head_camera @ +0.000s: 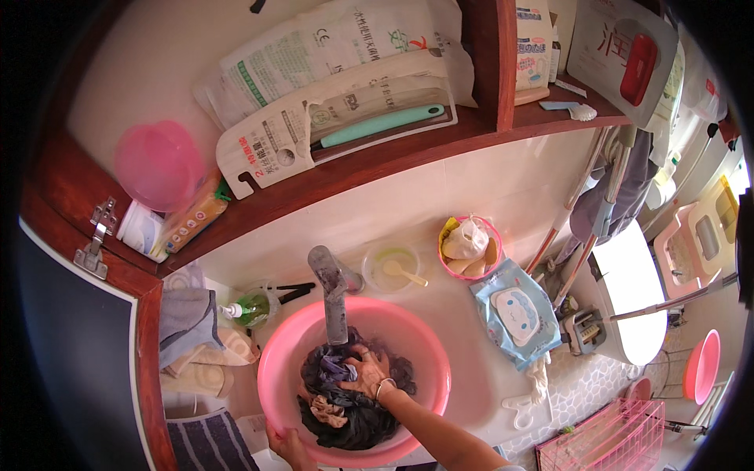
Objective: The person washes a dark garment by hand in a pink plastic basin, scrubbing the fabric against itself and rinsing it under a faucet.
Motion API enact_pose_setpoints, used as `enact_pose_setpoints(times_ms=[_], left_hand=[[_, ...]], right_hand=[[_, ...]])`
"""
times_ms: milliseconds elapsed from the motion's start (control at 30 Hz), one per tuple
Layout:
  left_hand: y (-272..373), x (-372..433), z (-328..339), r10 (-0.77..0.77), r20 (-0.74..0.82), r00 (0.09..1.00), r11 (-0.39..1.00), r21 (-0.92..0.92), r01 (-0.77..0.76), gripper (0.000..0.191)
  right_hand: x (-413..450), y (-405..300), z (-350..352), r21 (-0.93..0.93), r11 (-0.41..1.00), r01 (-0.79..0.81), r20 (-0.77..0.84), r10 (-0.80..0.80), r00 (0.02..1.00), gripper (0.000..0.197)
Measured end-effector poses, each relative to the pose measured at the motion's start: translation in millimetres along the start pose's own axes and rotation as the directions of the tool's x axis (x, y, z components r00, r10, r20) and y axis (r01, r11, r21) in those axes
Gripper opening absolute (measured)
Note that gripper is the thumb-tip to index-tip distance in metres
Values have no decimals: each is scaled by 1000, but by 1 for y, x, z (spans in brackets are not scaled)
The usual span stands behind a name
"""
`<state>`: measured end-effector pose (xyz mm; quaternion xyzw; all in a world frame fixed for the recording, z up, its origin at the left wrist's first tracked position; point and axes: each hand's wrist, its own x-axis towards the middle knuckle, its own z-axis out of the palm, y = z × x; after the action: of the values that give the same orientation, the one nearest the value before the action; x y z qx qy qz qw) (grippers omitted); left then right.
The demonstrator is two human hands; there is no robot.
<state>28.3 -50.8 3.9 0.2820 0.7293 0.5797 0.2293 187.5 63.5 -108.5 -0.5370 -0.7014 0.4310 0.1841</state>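
Observation:
A pink plastic basin (434, 353) sits under a grey faucet (336, 312) at the white sink. Inside it lies a heap of dark, wet-looking clothes (353, 427), with a purplish piece near the top and a beige-brown cloth (328, 411) at its left side. My right hand (370, 374), with a ring and a bracelet, rests on the heap, fingers spread against the fabric. At the basin's lower left, my left hand (290, 448) grips the rim; part of that hand is hidden below the basin's edge.
Behind the basin stand a green soap pump bottle (252, 309), a clear bowl with a spoon (392, 268) and a small pink basket (499, 244). A blue wipes pack (545, 321) lies on the right. A wooden shelf (377, 156) overhangs; towels (185, 324) hang left.

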Motion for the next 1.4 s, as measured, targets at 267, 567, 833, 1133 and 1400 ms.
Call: enact_pose_setpoints(times_ms=[267,567,833,1133,1400], left_hand=[[-12,4,-3,56,12,998,997,60,-57,55],[-10,-3,-6,173,51,984,985,13,-174,56],[13,-17,9,131,47,990,991,25,-133,55],[30,-38,15,110,94,989,984,-151,-95,55],[29,-43,14,112,46,993,989,-105,-107,53]], right_hand=[[1,-3,-16,50,998,22,14,-23,1000,67],[5,10,7,223,974,34,-168,5,986,86],[9,2,-14,90,995,-44,-75,51,996,94],[1,13,-6,64,997,44,-230,-28,973,57],[3,35,-8,156,986,57,-163,-31,986,85]])
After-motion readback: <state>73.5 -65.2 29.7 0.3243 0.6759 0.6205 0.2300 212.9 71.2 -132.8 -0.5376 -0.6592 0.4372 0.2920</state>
